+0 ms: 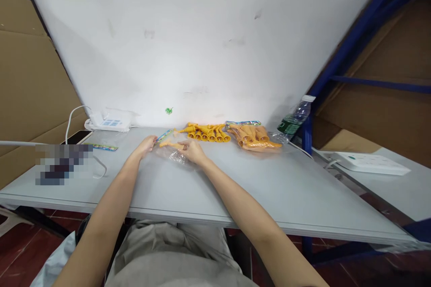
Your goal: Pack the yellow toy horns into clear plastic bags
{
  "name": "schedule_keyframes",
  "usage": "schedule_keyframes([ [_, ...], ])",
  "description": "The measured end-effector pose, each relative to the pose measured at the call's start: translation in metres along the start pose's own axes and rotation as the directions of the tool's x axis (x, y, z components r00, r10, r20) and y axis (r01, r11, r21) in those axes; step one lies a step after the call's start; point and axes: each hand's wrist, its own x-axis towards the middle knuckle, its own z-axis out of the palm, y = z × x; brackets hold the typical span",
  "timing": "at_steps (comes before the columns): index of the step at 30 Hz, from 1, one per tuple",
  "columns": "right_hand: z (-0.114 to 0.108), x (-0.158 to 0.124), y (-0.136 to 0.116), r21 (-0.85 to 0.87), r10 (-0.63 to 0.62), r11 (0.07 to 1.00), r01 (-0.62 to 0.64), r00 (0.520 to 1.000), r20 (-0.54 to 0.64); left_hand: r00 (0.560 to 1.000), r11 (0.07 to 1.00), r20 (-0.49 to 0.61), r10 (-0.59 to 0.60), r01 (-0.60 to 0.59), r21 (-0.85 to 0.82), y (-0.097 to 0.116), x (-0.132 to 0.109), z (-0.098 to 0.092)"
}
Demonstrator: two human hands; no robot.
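Left hand (146, 145), just left of the frame's centre, pinches a clear plastic bag (175, 158) beside its printed header strip (164, 136), probably because that stiffer edge gives the fingers something firm to steady. Close by, the right hand (195, 151) grasps the wide end of a yellow-orange toy trumpet (170, 145), whose narrow end points toward the left hand. That grip seems to suit the flared part, leaving the slim stem to lead. Trumpet and film overlap at mid-frame; whether the trumpet is inside the bag or on top of it, I cannot tell.

Behind the right hand, a row of toy trumpets (210, 133) lies side by side on the grey table (168, 193), many bells facing the viewer, presumably kept within short reach. Right of centre rests a filled bag of trumpets (257, 139), set apart from the loose row, perhaps so the two do not mix. Near it, a plastic bottle (296, 119) leans at a tilt. Toward the left lies another printed strip (106, 147), well apart from both hands.
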Motion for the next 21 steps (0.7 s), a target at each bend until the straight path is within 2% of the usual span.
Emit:
schedule_keyframes([
  [3,0.001,0.001,0.003,0.116,0.043,0.992,-0.045,0.999,0.022,0.99,0.977,0.101,-0.096,0.113,-0.182,0.005,-0.005,0.006],
  [5,0.002,0.002,0.008,0.194,0.051,0.979,-0.064,0.996,0.069,0.988,0.965,0.1,-0.119,0.139,-0.223,0.007,-0.007,0.009],
  [10,0.005,0.005,0.019,0.358,0.033,0.928,-0.098,0.982,0.185,0.992,0.973,-0.041,-0.119,0.108,-0.204,0.007,-0.002,0.007],
  [14,0.005,0.004,0.018,0.391,0.039,0.908,-0.15,0.96,0.277,0.983,0.993,-0.175,-0.057,0.037,-0.112,0.002,0.004,0.001],
  [18,0.004,0.003,0.016,0.336,0.015,0.937,-0.099,0.97,0.243,0.96,0.997,-0.269,0.079,-0.08,0.011,-0.003,0.008,-0.001],
  [21,0.006,0.005,0.017,0.304,-0.027,0.952,-0.044,0.974,0.227,0.963,0.996,-0.255,0.083,-0.077,0.034,-0.006,0.008,0.0],
])
